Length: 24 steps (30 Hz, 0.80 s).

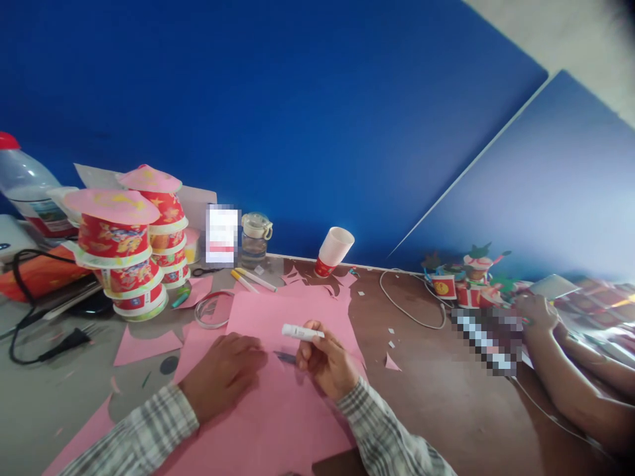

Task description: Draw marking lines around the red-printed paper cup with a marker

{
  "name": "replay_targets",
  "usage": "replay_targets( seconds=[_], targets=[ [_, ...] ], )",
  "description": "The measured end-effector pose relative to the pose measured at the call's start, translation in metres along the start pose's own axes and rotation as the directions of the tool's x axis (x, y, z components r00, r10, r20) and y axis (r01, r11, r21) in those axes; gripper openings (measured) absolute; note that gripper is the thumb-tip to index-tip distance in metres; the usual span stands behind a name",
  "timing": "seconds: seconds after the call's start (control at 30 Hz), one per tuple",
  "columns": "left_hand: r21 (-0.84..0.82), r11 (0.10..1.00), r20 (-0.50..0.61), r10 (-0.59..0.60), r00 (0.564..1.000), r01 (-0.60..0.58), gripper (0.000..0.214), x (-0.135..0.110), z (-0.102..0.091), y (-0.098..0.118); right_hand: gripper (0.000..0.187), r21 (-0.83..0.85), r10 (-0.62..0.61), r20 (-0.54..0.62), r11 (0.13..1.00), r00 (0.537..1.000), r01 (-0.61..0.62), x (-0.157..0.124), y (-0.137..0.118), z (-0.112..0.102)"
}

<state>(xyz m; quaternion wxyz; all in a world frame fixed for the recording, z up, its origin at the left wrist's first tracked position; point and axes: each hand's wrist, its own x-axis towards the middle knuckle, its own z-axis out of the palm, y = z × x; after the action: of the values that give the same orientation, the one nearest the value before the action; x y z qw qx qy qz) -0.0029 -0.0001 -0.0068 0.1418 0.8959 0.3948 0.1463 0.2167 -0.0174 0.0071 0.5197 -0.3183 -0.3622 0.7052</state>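
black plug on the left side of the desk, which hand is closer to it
Left. The left hand is over the pink paper, right of the black plug; the right hand is farther right, holding a white tube.

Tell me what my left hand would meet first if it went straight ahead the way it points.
Probably your right hand, holding a white tube. The dark streak before it, over the pink paper, may be shadow. Depth is unclear; your left hand could pass underneath.
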Motion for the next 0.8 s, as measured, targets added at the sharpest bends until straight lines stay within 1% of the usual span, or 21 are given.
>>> replay_targets(
  seconds=[0.07,0.17,0.27,0.4,0.5,0.6,0.7,0.8],
  targets=[
    [-0.162,0.986,-0.067,-0.055,0.996,0.044,0.024,0.000,0.000,0.004,0.014,0.050,0.041,0.036,0.998,0.998,-0.043,-0.001,0.002,0.003],
    [-0.409,0.909,-0.120,-0.142,0.983,0.082,0.026,0.001,-0.002,0.012,0.019,0.155,0.120,0.130,0.978,0.984,-0.140,-0.005,0.005,0.010],
    [-0.622,0.777,-0.104,-0.201,0.974,0.094,0.030,0.002,-0.004,0.023,0.021,0.212,0.148,0.220,0.957,0.964,-0.196,-0.009,0.006,0.016],
    [-0.840,0.535,-0.029,-0.216,0.976,0.093,0.033,0.005,-0.005,0.038,0.022,0.243,0.163,0.291,0.940,0.943,-0.238,-0.015,0.009,0.026],
    [-0.939,0.334,0.018,-0.196,0.981,0.084,0.031,0.007,-0.003,0.045,0.023,0.238,0.172,0.306,0.939,0.936,-0.250,-0.018,0.010,0.033],
    [-0.983,0.172,0.036,-0.194,0.980,0.070,0.029,0.007,0.001,0.047,0.024,0.221,0.189,0.311,0.939,0.931,-0.264,-0.018,0.010,0.036],
    [-0.997,0.060,0.045,-0.187,0.981,0.057,0.027,0.006,0.002,0.046,0.025,0.202,0.206,0.317,0.939,0.926,-0.278,-0.018,0.010,0.035],
    [-0.998,-0.016,0.056,-0.169,0.984,0.054,0.029,0.006,-0.001,0.048,0.025,0.169,0.227,0.295,0.944,0.928,-0.284,-0.018,0.011,0.032]
  ],
)
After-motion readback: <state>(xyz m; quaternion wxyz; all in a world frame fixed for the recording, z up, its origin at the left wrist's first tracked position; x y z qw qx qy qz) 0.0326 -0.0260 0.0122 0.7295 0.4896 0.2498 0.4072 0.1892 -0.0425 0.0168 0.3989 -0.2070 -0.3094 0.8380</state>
